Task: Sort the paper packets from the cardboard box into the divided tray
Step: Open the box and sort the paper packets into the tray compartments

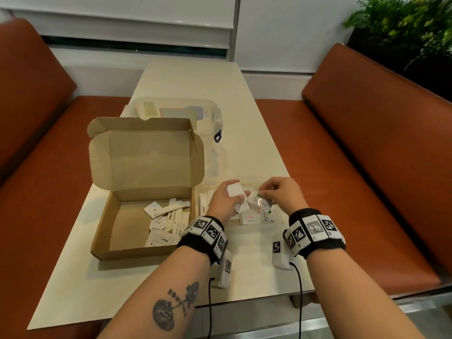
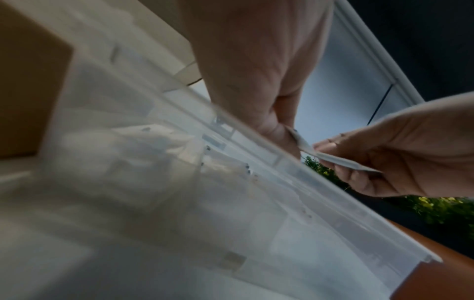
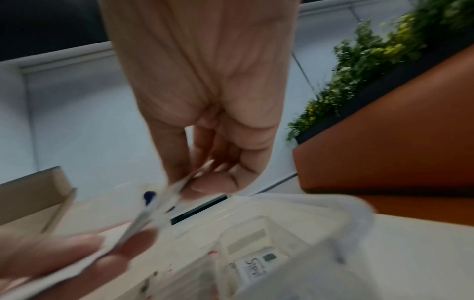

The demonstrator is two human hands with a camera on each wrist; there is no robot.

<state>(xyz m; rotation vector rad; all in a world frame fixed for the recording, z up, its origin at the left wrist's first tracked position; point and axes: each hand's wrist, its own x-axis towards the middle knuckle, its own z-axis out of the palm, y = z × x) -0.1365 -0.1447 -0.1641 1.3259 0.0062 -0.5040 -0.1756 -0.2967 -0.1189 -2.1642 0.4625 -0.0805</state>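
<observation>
An open cardboard box [image 1: 115,231] sits at the left of the table with several white paper packets [image 1: 166,223] inside. Right beside it is the clear divided tray [image 1: 203,192], which holds Stevia packets [image 1: 265,214] in one compartment. Above the tray my left hand [image 1: 223,199] grips a small bunch of white packets [image 1: 236,190]. My right hand [image 1: 281,192] pinches one packet [image 1: 254,198] from that bunch between thumb and fingers. In the left wrist view that packet [image 2: 333,158] spans both hands. The right wrist view is blurred but shows the pinched packet [image 3: 177,188] over the tray [image 3: 295,233].
A clear lidded plastic container [image 1: 176,113] with blue latches stands behind the box. Orange bench seats [image 1: 354,167] flank the narrow table [image 1: 195,77]. A green plant [image 1: 403,25] is at the far right. The box lid [image 1: 144,155] stands open toward the back.
</observation>
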